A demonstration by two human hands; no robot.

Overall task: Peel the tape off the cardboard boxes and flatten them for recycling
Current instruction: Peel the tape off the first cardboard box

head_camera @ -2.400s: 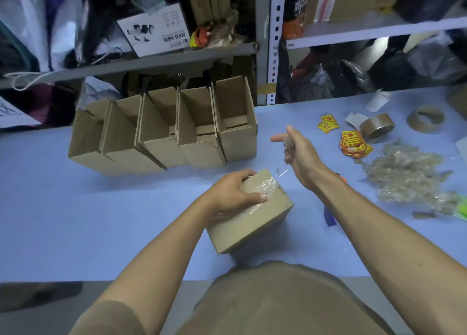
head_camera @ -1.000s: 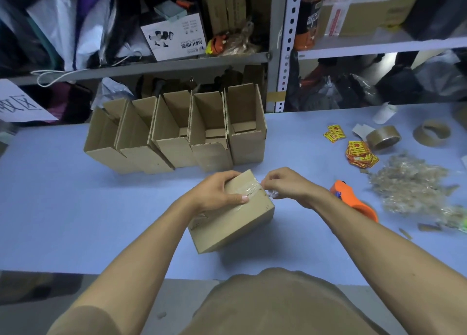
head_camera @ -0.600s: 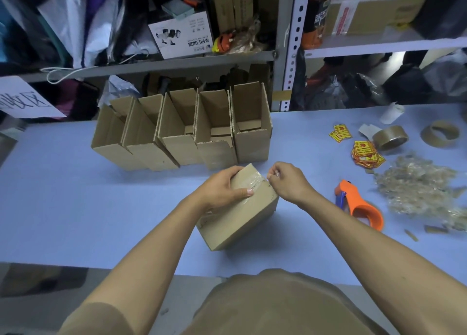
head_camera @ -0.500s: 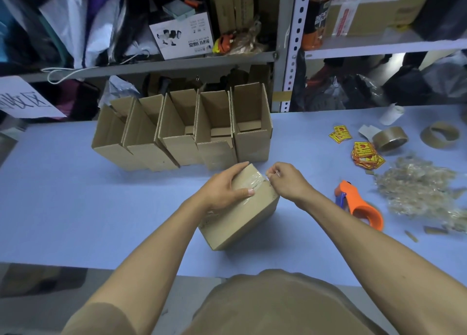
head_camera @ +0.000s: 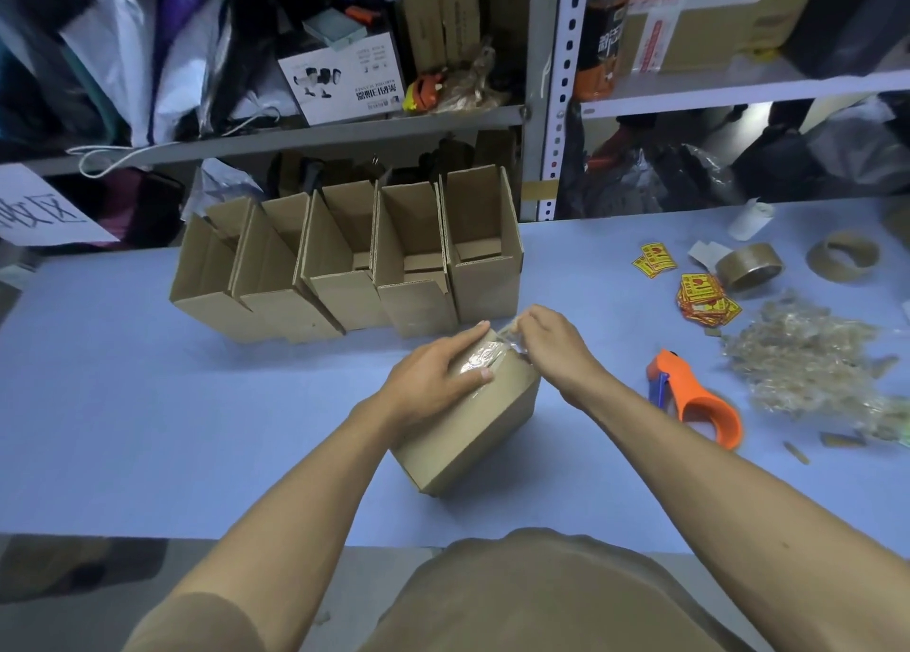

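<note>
A closed cardboard box (head_camera: 472, 430) sits on the blue worktop (head_camera: 147, 430), near its front edge and directly ahead of the person. The box lies at an angle, one corner toward the viewer. Clear tape (head_camera: 480, 358) runs across its top face and is wrinkled where it meets the far edge.

The left hand (head_camera: 433, 378) lies over the top of the box, fingers curled across the near-left side and thumb along the far edge, gripping it against the worktop. One fingertip (head_camera: 485, 373) rests on the tape.

The right hand (head_camera: 546, 343) is at the far right corner of the box. Its thumb and fingers are drawn together, pinching a loose end of the tape just above the box edge.

Behind the box, a row of five open boxes (head_camera: 354, 262) stands side by side, flaps up, touching one another. The nearest of them is just beyond the hands.

To the right of the taped box, well apart from it, an orange tape dispenser (head_camera: 699, 398) lies on the worktop. Beyond it lies a heap of crumpled used tape (head_camera: 807, 356). Further back are a stack of yellow and red stickers (head_camera: 704, 297), a roll of brown tape (head_camera: 748, 265) and a bare cardboard core (head_camera: 844, 255).

Cluttered metal shelves (head_camera: 344, 132) stand behind the worktop.
</note>
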